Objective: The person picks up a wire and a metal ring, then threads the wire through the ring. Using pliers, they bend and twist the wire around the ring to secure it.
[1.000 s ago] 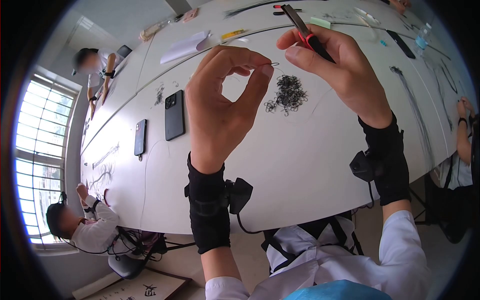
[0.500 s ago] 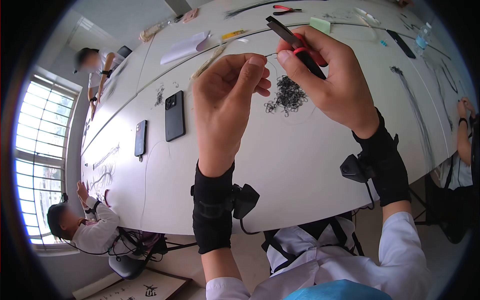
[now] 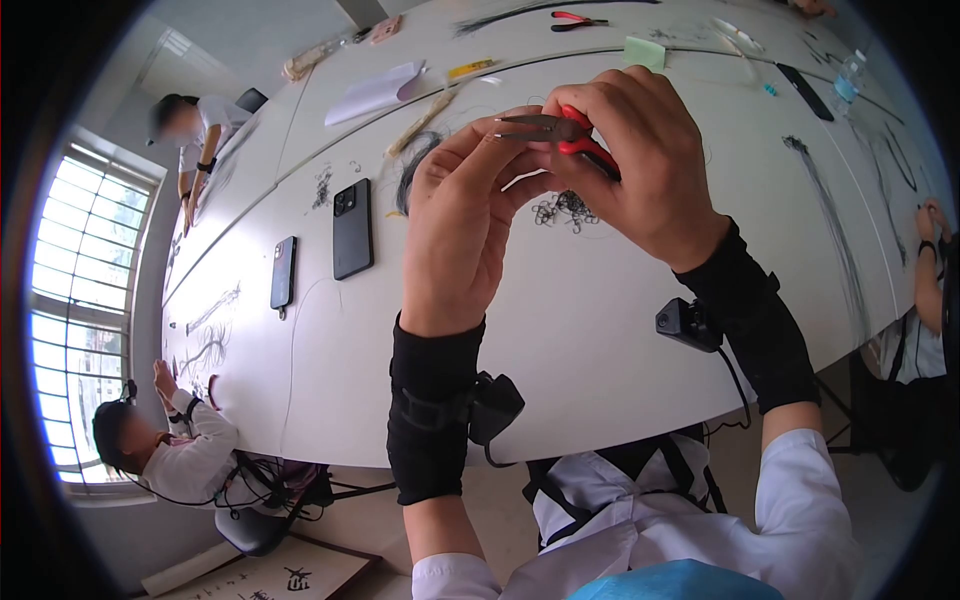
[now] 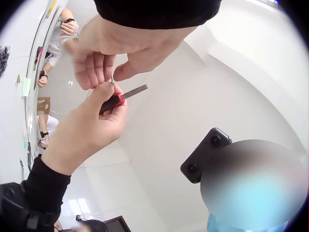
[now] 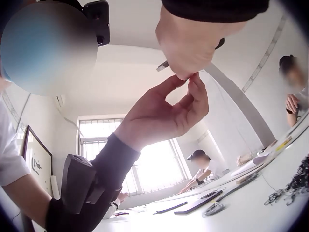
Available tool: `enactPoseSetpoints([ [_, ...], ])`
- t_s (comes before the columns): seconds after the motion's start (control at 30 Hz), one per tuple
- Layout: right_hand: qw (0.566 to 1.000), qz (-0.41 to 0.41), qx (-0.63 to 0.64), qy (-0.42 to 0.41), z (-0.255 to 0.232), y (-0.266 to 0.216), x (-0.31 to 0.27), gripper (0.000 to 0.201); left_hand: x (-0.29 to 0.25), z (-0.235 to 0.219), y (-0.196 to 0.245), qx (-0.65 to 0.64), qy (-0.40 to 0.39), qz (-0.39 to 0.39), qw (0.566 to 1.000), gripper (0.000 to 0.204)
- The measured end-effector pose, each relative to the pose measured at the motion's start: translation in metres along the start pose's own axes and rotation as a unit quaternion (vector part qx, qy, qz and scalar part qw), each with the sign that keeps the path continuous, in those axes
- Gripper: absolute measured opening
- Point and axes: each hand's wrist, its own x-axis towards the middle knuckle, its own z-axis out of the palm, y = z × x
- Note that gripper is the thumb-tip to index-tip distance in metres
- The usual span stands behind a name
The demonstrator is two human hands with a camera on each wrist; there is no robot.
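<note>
My right hand (image 3: 655, 150) grips pliers with red and black handles (image 3: 597, 156). Their metal jaws point left and stand apart, over the fingers of my left hand (image 3: 450, 225). In the left wrist view a short piece of thin dark wire (image 4: 112, 78) shows where the fingertips of both hands meet. My left thumb and forefinger pinch it; most of it is hidden by the fingers. Below the hands, a pile of small bent dark wire loops (image 3: 565, 212) lies on the white table (image 3: 580, 330), partly covered by the right hand.
Two phones, a large black phone (image 3: 351, 230) and a smaller phone (image 3: 284, 272), lie left of my hands. Farther back are white paper (image 3: 375, 93), a second pair of pliers (image 3: 578, 21) and a green note (image 3: 644, 53). Wire strands (image 3: 825, 220) stretch along the right side.
The right hand has moved left and turned, bringing the pliers over the left fingers. The left hand has turned, and the wire end is now hidden in the head view.
</note>
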Motion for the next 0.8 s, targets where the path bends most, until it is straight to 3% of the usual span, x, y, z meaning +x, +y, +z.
enactPoseSetpoints([
  [0.17,1.000,0.000,0.025,-0.006,0.000,0.003,0.000,0.034,0.004,-0.006,-0.007,0.004,0.003,0.020,1.000,0.020],
  [0.27,0.993,0.077,0.088,0.020,0.003,0.004,-0.001,0.030,0.006,-0.007,-0.006,0.037,0.011,0.031,0.999,0.020],
  [0.4,0.949,0.222,0.221,-0.025,-0.004,0.000,0.003,0.023,0.005,-0.005,-0.005,0.114,-0.001,0.045,0.992,0.022],
  [0.63,0.951,0.202,0.233,-0.012,0.005,0.004,-0.001,0.027,0.007,-0.003,-0.007,0.119,0.015,0.031,0.992,0.023],
  [0.73,0.921,0.297,0.231,-0.098,-0.013,-0.002,0.007,0.037,0.009,-0.007,-0.007,0.168,0.052,0.090,0.980,0.024],
  [0.8,0.830,0.392,0.339,-0.208,-0.030,-0.004,0.017,0.042,0.011,-0.008,-0.006,0.225,0.087,0.150,0.959,0.025],
])
